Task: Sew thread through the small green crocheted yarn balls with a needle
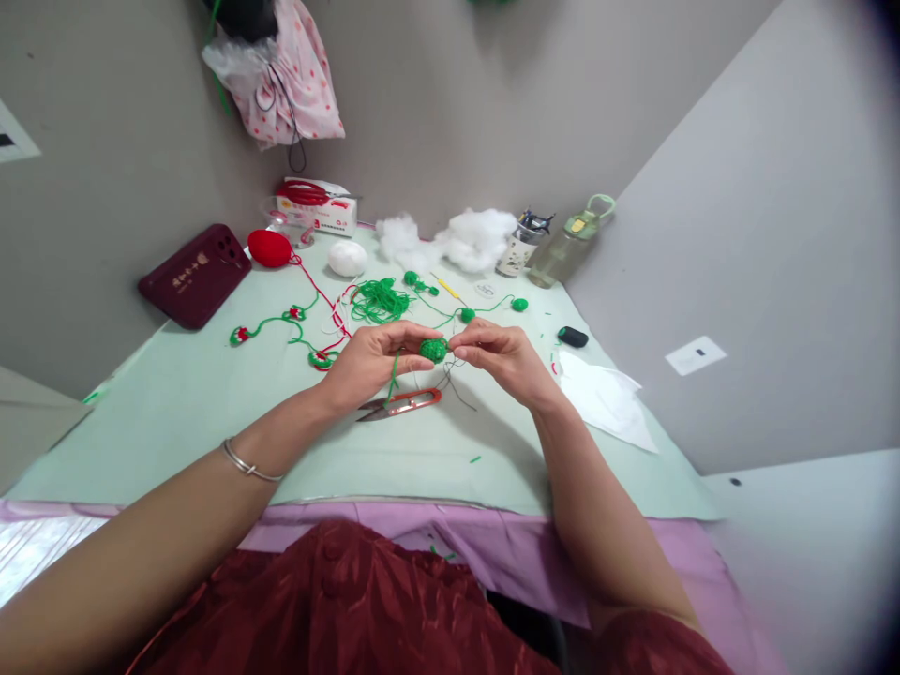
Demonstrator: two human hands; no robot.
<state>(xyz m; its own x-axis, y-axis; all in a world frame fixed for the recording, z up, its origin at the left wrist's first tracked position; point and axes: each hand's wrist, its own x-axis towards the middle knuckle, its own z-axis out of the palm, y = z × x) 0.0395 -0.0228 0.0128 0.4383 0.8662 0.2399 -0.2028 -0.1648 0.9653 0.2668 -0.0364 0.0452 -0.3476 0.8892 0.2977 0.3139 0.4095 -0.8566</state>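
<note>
A small green crocheted ball (434, 350) is pinched between the thumb and fingers of my left hand (380, 361), with a green yarn tail hanging below. My right hand (496, 354) is closed at the ball's right side, thumb and fingertips together. Whatever sits in that pinch is too small to make out. Dark thin thread (457, 389) trails beneath the fingertips onto the table. Just under my hands lie orange-handled thread snips (408, 403), their blades pointing left.
Green yarn (380, 300), a red yarn ball (270, 248), a white ball (347, 258) and fluffy stuffing (478, 237) lie farther back. A maroon phone (198, 276) leans at left. A bottle (568, 246) and pen cup (521, 246) stand back right; white paper (608, 398) lies at right.
</note>
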